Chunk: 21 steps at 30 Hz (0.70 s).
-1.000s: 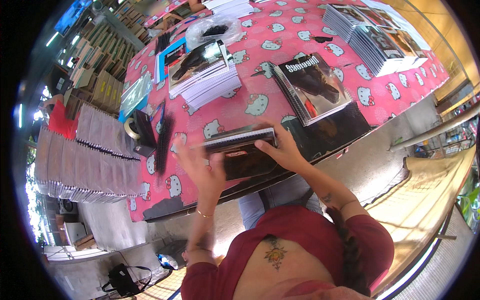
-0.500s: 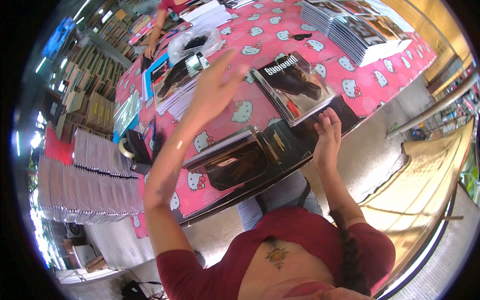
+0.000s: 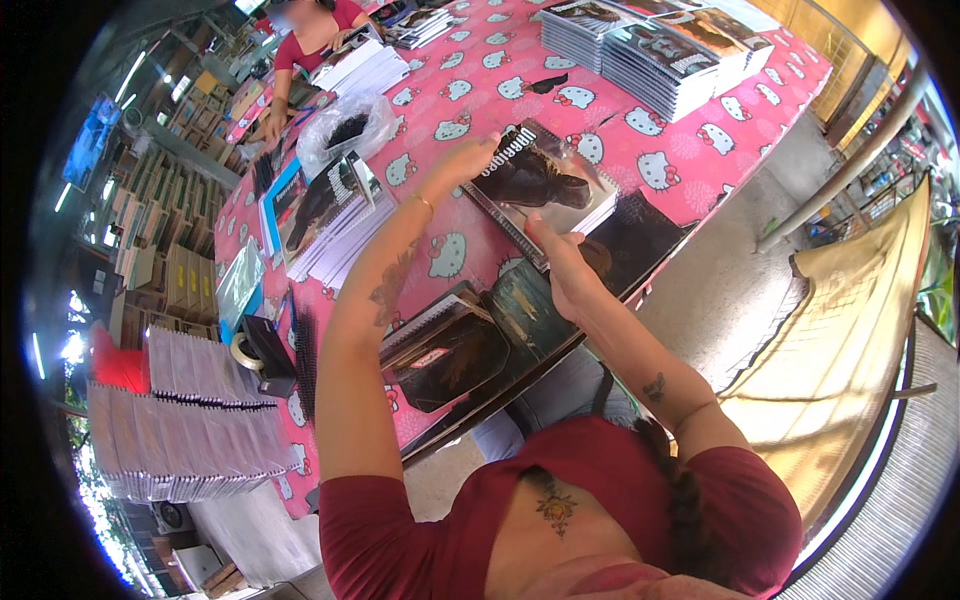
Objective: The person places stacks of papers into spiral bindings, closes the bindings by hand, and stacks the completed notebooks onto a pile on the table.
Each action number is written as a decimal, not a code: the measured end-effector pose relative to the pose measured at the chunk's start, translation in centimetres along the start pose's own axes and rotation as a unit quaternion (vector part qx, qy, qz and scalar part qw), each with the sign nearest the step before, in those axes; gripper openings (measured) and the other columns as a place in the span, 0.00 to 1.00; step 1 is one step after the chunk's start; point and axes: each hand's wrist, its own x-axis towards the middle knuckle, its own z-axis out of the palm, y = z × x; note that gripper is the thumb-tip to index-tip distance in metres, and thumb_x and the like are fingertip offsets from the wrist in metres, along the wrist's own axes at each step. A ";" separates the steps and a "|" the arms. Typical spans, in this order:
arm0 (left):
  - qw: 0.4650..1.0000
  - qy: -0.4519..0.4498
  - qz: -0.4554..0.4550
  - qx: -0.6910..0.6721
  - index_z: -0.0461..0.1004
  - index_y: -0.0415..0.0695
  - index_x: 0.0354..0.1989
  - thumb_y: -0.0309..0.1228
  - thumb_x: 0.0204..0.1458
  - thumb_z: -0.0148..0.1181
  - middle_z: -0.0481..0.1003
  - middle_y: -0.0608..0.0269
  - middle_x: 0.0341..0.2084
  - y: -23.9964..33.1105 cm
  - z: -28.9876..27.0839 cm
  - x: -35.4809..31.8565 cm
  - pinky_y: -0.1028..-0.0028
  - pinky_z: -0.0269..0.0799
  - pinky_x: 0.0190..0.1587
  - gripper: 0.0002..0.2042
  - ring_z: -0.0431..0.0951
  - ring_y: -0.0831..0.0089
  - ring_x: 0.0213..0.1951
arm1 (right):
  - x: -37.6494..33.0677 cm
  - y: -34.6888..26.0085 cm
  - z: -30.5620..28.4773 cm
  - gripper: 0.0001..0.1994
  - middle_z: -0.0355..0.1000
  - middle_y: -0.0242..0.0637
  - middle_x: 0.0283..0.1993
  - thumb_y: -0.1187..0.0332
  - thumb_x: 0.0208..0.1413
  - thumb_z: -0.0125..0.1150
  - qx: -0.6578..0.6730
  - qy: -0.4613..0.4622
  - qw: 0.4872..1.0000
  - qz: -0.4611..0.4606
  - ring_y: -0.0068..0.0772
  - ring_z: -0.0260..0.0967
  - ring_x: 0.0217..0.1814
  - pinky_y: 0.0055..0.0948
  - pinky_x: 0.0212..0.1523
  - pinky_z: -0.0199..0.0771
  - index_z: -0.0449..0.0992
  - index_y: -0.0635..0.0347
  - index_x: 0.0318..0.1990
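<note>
- Left hand (image 3: 468, 160) and right hand (image 3: 567, 268) had moved to the spiral notebook (image 3: 548, 187) on the surface (image 3: 480, 230), head view.
- They stood apart, near its far and near ends (clamped or not, I couldn't tell).
- Gripping seemed underway; any lift would call for even support.

The left hand (image 3: 470, 160) meets the upper-left edge of a spiral-bound notebook (image 3: 555, 185) with a glossy photographic cover, while the right hand (image 3: 567, 268) lies at its near edge, its grip unclear. Closer to the wearer, a dark-covered notebook (image 3: 462, 368) rests near the table's border; a pink tablecloth (image 3: 465, 226) patterned with cat heads also bears a stack of white-paged booklets (image 3: 325, 210) and a clear plastic bag (image 3: 372, 118). Beyond, a co-worker (image 3: 310, 45) in red is visible at upper left, and notebook stacks (image 3: 660, 60) stand at upper right.
</note>
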 end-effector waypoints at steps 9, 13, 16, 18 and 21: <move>0.996 -0.015 0.060 0.071 0.77 0.32 0.35 0.58 0.66 0.37 0.76 0.33 0.31 -1.5 1.5 2.3 0.47 0.67 0.44 0.36 0.78 0.40 0.38 | 1.2 0.5 -1.0 0.64 0.39 0.56 0.75 0.48 0.54 0.68 0.135 -0.029 0.990 -0.032 0.44 0.44 0.77 0.39 0.75 0.45 0.16 0.74 0.71; 0.994 -0.014 0.075 0.073 0.79 0.32 0.43 0.61 0.66 0.36 0.78 0.32 0.42 -5.7 -0.8 1.5 0.48 0.69 0.53 0.38 0.77 0.37 0.49 | -1.1 0.2 2.4 0.14 0.75 0.28 0.43 0.58 0.63 0.63 0.176 -0.003 0.983 -0.047 0.27 0.73 0.45 0.29 0.48 0.68 0.74 0.55 0.49; 0.966 0.204 0.128 0.098 0.79 0.36 0.49 0.60 0.66 0.38 0.77 0.35 0.48 -1.6 1.4 0.3 0.50 0.69 0.56 0.36 0.77 0.38 0.52 | 0.0 0.2 -2.1 0.22 0.74 0.36 0.54 0.54 0.64 0.61 0.155 0.006 0.988 -0.020 0.30 0.70 0.55 0.33 0.59 0.62 0.68 0.56 0.58; 0.920 0.333 0.178 0.107 0.79 0.37 0.51 0.56 0.66 0.44 0.78 0.39 0.49 -0.5 -1.9 -2.0 0.52 0.69 0.58 0.31 0.77 0.42 0.53 | -1.5 0.7 -3.5 0.27 0.67 0.41 0.62 0.55 0.65 0.61 0.158 0.051 0.986 -0.026 0.33 0.64 0.64 0.35 0.68 0.57 0.62 0.59 0.64; 0.919 0.322 0.199 0.114 0.79 0.39 0.50 0.45 0.60 0.62 0.79 0.47 0.47 -3.1 -10.8 -10.6 0.59 0.74 0.55 0.21 0.79 0.48 0.51 | -6.7 0.7 -3.9 0.26 0.58 0.43 0.69 0.61 0.68 0.56 0.067 0.123 0.963 -0.229 0.37 0.56 0.71 0.37 0.71 0.53 0.59 0.62 0.68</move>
